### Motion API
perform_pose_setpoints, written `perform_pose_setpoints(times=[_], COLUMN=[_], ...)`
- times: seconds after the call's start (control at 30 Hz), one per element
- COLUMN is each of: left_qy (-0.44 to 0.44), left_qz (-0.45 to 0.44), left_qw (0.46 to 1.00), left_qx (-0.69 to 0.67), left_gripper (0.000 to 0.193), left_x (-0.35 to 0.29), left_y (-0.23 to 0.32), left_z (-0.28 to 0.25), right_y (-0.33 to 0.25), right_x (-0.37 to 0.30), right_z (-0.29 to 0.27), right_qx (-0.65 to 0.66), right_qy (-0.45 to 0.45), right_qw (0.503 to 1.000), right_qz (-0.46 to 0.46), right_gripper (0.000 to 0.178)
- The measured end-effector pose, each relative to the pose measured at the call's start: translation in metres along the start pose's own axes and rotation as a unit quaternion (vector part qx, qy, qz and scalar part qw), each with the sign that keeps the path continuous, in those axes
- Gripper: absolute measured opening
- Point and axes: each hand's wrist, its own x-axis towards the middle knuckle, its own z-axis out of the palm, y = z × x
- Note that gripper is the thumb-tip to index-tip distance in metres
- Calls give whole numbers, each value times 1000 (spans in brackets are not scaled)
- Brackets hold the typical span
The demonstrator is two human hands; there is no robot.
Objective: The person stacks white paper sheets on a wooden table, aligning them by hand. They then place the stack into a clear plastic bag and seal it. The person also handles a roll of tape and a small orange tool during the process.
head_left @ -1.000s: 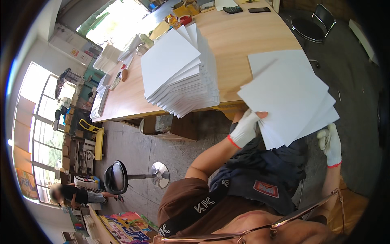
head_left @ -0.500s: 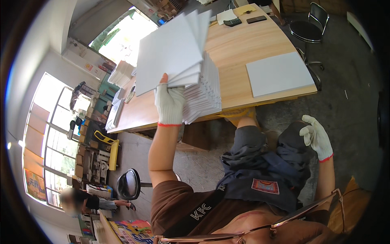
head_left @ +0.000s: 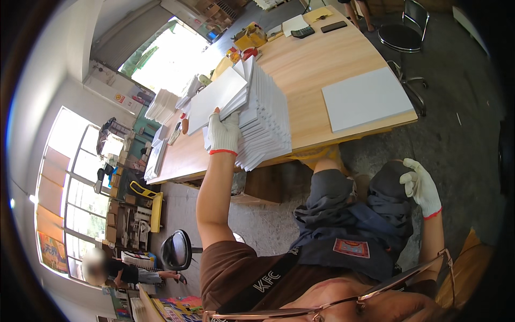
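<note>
My left hand (head_left: pixel 222 131), in a white knitted glove with a red cuff, grips a fanned bundle of white booklets (head_left: pixel 219 96) by its near edge, the bare thumb on top. The bundle lies against the left side of a tall stack of white booklets (head_left: pixel 265 118) on the wooden table. My right hand (head_left: pixel 421 185), gloved the same way, hangs beside my right knee, its fingers loosely curled and apart with nothing in them. A flat white pile (head_left: pixel 367 99) rests at the table's right end, away from both hands.
On the wooden table (head_left: pixel 306 70) lie a calculator (head_left: pixel 302 33), a dark phone (head_left: pixel 334 27) and a red tape roll (head_left: pixel 249 53). More paper stacks (head_left: pixel 161 105) stand at its left. A black chair (head_left: pixel 402 32) is at the far right. Another person (head_left: pixel 126 272) is at lower left.
My left hand has lowered the bundle from above the table onto the left side of the tall stack. The right hand has barely moved.
</note>
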Motion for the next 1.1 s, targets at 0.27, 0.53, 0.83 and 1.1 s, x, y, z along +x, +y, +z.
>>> perform_pose_setpoints(times=[0.27, 0.53, 0.83, 1.1], left_qy=[26, -17, -166, -473], left_qz=[6, -49, -35, 277], left_qw=[1000, 999, 984, 582], left_qx=[-11, 0, -46, 600], left_gripper=[23, 23, 51, 58], left_x=[-9, -21, -114, -124], left_y=[-1, 14, 9, -178], left_z=[4, 0, -47, 0], right_y=[8, 2, -8, -79], right_x=[2, 0, 4, 90], right_z=[-9, -5, -11, -36], right_qx=[5, 0, -13, -273], right_qy=[-6, 37, 79, 233], right_qw=[1000, 999, 997, 917], right_qz=[-12, 4, 11, -175], right_gripper=[42, 41, 39, 34])
